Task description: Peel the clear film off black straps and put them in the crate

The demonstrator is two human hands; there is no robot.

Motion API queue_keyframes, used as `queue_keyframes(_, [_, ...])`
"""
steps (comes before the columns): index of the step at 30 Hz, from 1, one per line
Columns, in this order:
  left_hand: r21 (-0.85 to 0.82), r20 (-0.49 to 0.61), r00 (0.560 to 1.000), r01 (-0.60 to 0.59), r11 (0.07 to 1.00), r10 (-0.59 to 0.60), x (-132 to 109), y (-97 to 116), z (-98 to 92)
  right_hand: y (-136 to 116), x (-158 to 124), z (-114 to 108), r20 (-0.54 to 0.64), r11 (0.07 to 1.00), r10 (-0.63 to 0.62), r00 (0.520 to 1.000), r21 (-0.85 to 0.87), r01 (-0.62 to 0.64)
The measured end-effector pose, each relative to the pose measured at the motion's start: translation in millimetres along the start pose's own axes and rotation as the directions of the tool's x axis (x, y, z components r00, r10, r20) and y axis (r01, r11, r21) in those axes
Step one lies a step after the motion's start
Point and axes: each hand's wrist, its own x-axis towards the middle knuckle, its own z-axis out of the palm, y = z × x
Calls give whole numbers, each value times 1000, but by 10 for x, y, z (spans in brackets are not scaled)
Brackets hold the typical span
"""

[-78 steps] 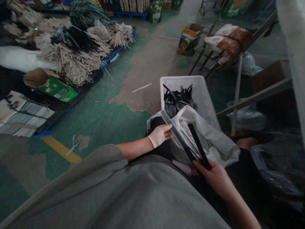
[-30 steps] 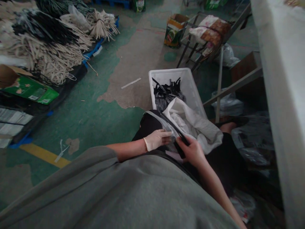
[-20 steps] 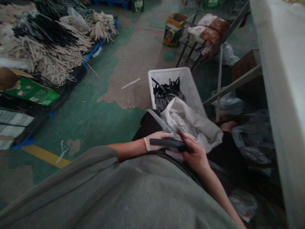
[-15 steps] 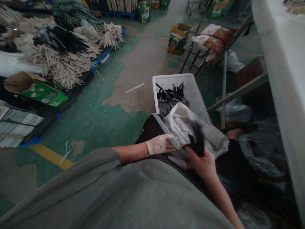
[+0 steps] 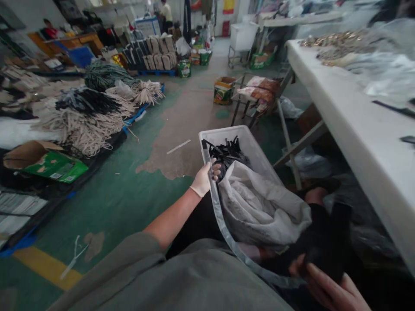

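Across your lap the clear strip [image 5: 221,218] is the thing to track. Long axis: it starts far-left at the near corner of the white crate [image 5: 259,157], comes toward you, then bends right and runs low toward your right knee. It skirts the left and near edge of the white sack [image 5: 259,207], touching it along the way.

Your left hand [image 5: 205,178], gloved, has its fingers curled shut round the strip near its far end, just beside the crate's rim and close to the black strips [image 5: 227,153] heaped inside. That hand is stretched out ahead of you, arm nearly straight.

Your right hand [image 5: 329,291] sits low at the bottom right, close to your body. It looks closed on a black bundle [image 5: 329,242] that stands up from the fingers. Motion blur smears both, so how tight the grip is cannot be made out. The strip's near end fades out just left of this hand; touching or not, can't tell.

So left hand owns the far end and right hand is nearer the near end, with the sack between them. Crate lies ahead-left of the right hand and right by the left.

Bench [image 5: 350,125] runs along your right side, well apart from both hands. Cord piles [image 5: 84,121] and a green carton [image 5: 52,166] sit far left on the floor [image 5: 129,190].
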Motion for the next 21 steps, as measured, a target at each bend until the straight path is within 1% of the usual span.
queue_keyframes(1, [86, 94, 994, 43, 995, -51, -63, -97, 69, -82, 61, 51, -5, 1000, -12, 1000, 11, 13])
queue_keyframes(2, [181, 182, 977, 82, 980, -115, -135, -203, 131, -186, 128, 104, 15, 999, -36, 999, 18, 35])
queue_keyframes(3, [283, 264, 946, 112, 953, -190, -212, -310, 186, -306, 201, 153, 31, 997, -78, 997, 30, 77])
queue_keyframes(5, [492, 383, 854, 135, 860, -353, -370, -508, 276, -555, 348, 227, 24, 978, -187, 982, 99, 183])
queue_keyframes(7, [663, 429, 750, 118, 739, -504, -520, -657, 345, -762, 471, 264, -6, 956, -258, 966, 145, 256])
queue_keyframes(9, [764, 438, 656, 89, 639, -614, -650, -750, 409, -887, 544, 281, -47, 939, -297, 954, 166, 301])
queue_keyframes(10, [784, 440, 628, 79, 615, -642, -705, -780, 444, -917, 558, 289, -61, 936, -302, 951, 171, 308])
queue_keyframes(11, [789, 449, 612, 70, 610, -651, -752, -804, 482, -928, 559, 299, -72, 935, -301, 951, 172, 309])
queue_keyframes(12, [779, 466, 614, 57, 625, -637, -791, -824, 525, -926, 550, 311, -76, 939, -294, 953, 165, 303])
queue_keyframes(14, [723, 522, 657, -4, 691, -544, -843, -873, 619, -896, 513, 340, -72, 949, -286, 956, 119, 293])
queue_keyframes(15, [690, 556, 682, -62, 721, -474, -858, -904, 666, -877, 492, 351, -70, 949, -300, 951, 80, 305])
queue_keyframes(16, [665, 588, 698, -130, 735, -409, -868, -941, 708, -858, 469, 358, -66, 945, -324, 944, 36, 326])
queue_keyframes(18, [669, 612, 712, -234, 706, -344, -887, -1021, 762, -824, 424, 353, -43, 926, -376, 925, -46, 375])
queue_keyframes(20, [728, 600, 712, -295, 619, -366, -920, -1095, 764, -796, 372, 322, -9, 911, -403, 915, -100, 400])
queue_keyframes(21, [759, 592, 704, -323, 565, -393, -946, -1124, 747, -782, 342, 299, 3, 910, -401, 916, -113, 399])
